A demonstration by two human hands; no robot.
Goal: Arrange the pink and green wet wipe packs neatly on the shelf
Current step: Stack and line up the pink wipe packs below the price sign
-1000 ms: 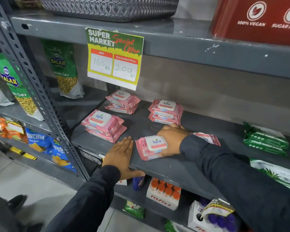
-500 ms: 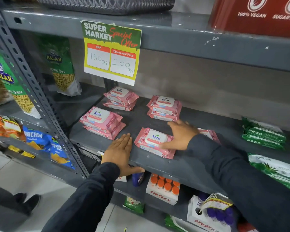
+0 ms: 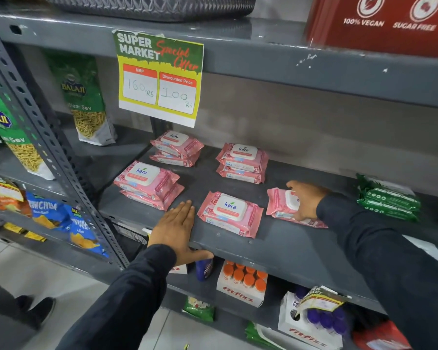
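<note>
Pink wet wipe packs lie on the grey shelf (image 3: 283,251). Three stacks of two stand at front left (image 3: 147,184), back left (image 3: 176,147) and back middle (image 3: 242,162). A single pink pack (image 3: 229,213) lies flat near the front edge. My left hand (image 3: 175,228) rests flat on the shelf edge just left of it, holding nothing. My right hand (image 3: 305,199) grips another pink pack (image 3: 280,205) further right. Green wet wipe packs (image 3: 387,198) are stacked at the right; more lie behind my right sleeve.
A yellow and green price sign (image 3: 159,77) hangs from the shelf above. Snack bags (image 3: 86,102) fill the bay to the left. Below are Fitfizz boxes (image 3: 240,286) with orange caps and purple bottles (image 3: 321,319). A red box (image 3: 379,24) stands on the top shelf.
My right hand has left the single front pack lying flat and moved right onto the other pink pack. The left hand has stayed on the shelf edge.
</note>
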